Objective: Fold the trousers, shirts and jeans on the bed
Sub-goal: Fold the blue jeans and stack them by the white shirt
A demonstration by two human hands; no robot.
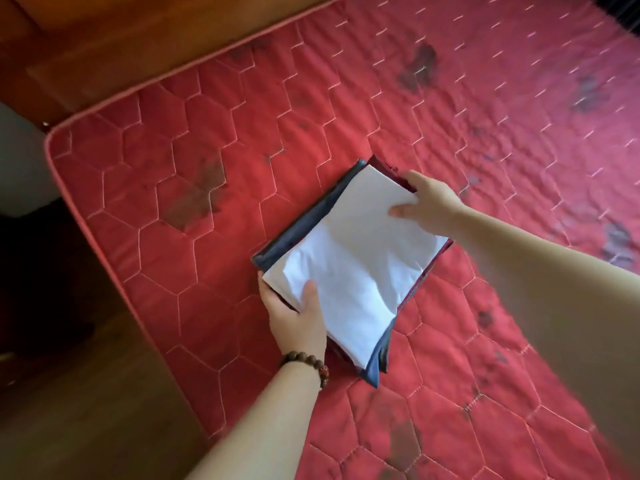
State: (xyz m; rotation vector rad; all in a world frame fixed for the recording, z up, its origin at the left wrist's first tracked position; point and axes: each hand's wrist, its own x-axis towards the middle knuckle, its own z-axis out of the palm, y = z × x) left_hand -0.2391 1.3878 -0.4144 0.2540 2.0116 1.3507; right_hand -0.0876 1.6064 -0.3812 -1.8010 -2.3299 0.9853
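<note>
Head view: a stack of folded clothes (349,268) lies on the red quilted mattress (207,174), near its left edge. A white shirt (353,261) sits on top of the stack, with a dark blue garment (304,216) showing under it along the stack's left side and a dark red one (388,166) at its far corner. The left hand (296,315) grips the stack's near left corner, thumb on the white shirt and fingers curled under the edge. The right hand (424,199) grasps the stack's far right side, thumb on top, fingers tucked round the edge. A bead bracelet (310,367) circles the left wrist. Wooden floor (69,410) lies left of the mattress.
</note>
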